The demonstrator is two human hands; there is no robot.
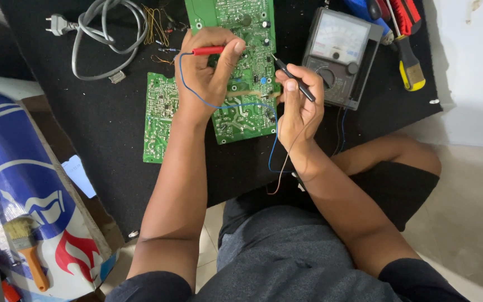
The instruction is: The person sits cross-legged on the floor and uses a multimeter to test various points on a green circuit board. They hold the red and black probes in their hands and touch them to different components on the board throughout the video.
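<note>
Black felt matting (107, 123) is spread under 2 green printed circuit boards (241, 106). A red probe (208, 51) is pinched by the left hand (208, 72), a black probe (296, 83) by the right hand (300, 106), beside a grey analogue multimeter (339, 56).

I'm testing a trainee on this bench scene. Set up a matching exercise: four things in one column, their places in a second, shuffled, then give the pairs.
Things:
1. red probe
2. black probe
3. analog meter
4. paintbrush

Places:
A. lower left, on the blue and white box
B. in the left hand
C. on the black mat, right of the large circuit board
D. in the right hand

Pairs: 1-B, 2-D, 3-C, 4-A
</note>
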